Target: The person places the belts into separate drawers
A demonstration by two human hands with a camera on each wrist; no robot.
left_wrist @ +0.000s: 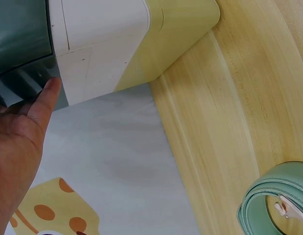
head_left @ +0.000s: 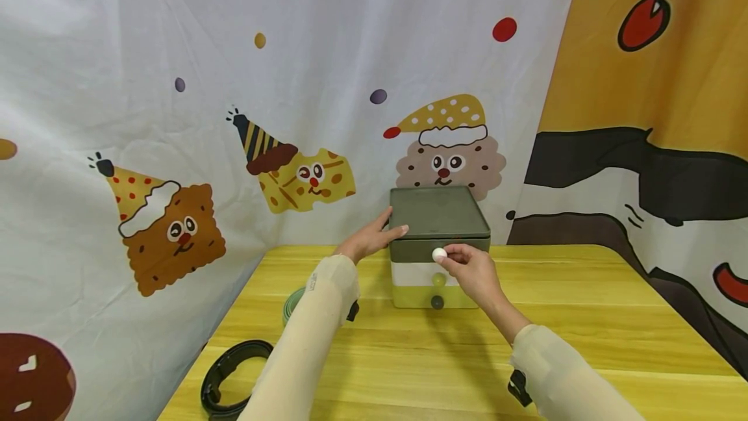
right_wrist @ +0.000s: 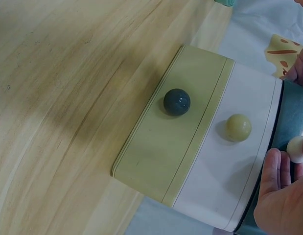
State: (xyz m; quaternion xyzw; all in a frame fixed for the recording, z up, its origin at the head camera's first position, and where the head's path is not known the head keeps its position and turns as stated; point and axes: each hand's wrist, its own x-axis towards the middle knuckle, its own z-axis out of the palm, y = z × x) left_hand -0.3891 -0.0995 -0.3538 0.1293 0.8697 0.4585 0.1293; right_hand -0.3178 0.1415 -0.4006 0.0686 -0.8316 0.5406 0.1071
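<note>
A small three-drawer box (head_left: 441, 212) stands on the wooden table, its top and upper drawer dark green, the middle drawer white and the lowest yellow-green. My right hand (head_left: 476, 276) pinches the round white knob (head_left: 439, 255) of the top drawer between thumb and fingers. Along the box's left side, my left hand (head_left: 371, 239) rests against the upper part, thumb across the top edge. In the right wrist view, a pale yellow knob (right_wrist: 238, 128) sits on the white drawer and a dark grey knob (right_wrist: 176, 102) on the lowest one. All the drawers look closed.
A coiled green belt (left_wrist: 261, 196) lies on the table left of the box, partly behind my left sleeve in the head view. Nearer me is a coiled black belt (head_left: 213, 375). A cartoon-printed curtain (head_left: 327, 51) hangs behind the table.
</note>
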